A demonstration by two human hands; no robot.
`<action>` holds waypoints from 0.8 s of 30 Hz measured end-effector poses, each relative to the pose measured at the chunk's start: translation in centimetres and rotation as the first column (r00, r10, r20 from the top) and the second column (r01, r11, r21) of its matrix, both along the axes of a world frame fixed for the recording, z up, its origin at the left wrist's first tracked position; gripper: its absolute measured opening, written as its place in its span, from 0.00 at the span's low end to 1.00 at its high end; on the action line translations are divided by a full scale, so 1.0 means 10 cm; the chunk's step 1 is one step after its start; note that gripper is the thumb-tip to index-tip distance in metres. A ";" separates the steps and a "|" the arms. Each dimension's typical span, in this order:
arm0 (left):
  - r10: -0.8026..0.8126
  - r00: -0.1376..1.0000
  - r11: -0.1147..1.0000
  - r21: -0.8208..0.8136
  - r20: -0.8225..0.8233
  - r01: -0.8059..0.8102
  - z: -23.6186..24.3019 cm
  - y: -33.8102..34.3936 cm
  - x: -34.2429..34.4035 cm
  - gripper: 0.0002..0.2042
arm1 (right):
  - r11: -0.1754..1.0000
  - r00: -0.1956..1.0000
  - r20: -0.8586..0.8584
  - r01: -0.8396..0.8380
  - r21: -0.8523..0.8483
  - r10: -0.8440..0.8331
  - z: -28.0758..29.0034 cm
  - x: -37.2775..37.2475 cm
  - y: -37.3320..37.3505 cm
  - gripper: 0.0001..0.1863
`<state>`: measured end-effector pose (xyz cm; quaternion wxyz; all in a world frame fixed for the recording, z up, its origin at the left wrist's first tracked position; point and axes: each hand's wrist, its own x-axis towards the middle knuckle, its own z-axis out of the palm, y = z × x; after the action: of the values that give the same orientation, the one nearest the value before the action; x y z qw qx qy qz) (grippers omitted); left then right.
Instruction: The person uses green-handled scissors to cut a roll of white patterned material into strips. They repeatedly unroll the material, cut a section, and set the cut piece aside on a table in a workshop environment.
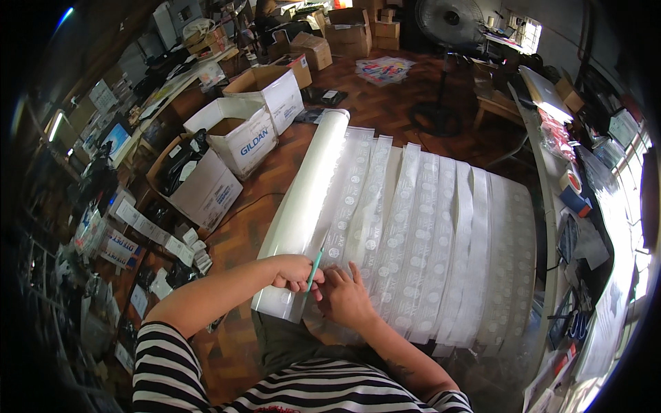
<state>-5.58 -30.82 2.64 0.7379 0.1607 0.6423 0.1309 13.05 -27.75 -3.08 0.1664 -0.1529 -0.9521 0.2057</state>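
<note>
A roll of clear, glossy film (313, 186) lies lengthwise in front of me, on the left side of the table. Strips of translucent film with pale printed circles (392, 241) lie side by side to its right. My left hand (295, 270) is closed at the roll's near end, around a slim teal stick-like tool (316, 267) that points up and away; its exact kind is unclear. Close beside it, my right hand (348, 299) rests on the near edge of the printed strips, fingers partly spread. Its thumb side almost meets the left fingers, and some fingertips are hidden.
Open cardboard boxes (241, 141) stand on the wooden floor to the left, one holding black plastic bags (184, 162). A pedestal fan (447, 27) stands at the back. Along the right runs a cluttered bench (551, 199) with a tape roll (571, 182) and scissors (577, 325).
</note>
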 end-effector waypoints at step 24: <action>0.049 0.999 0.999 0.010 0.013 -0.049 -0.05 1.15 -0.49 0.08 | 0.999 0.997 -0.072 0.002 -0.043 -0.005 -0.08 -0.02 0.04 0.23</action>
<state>-10.45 -19.37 2.16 0.7376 0.1479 0.6407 0.1534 12.81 -27.33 -3.85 0.1975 -0.1507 -0.9407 0.2310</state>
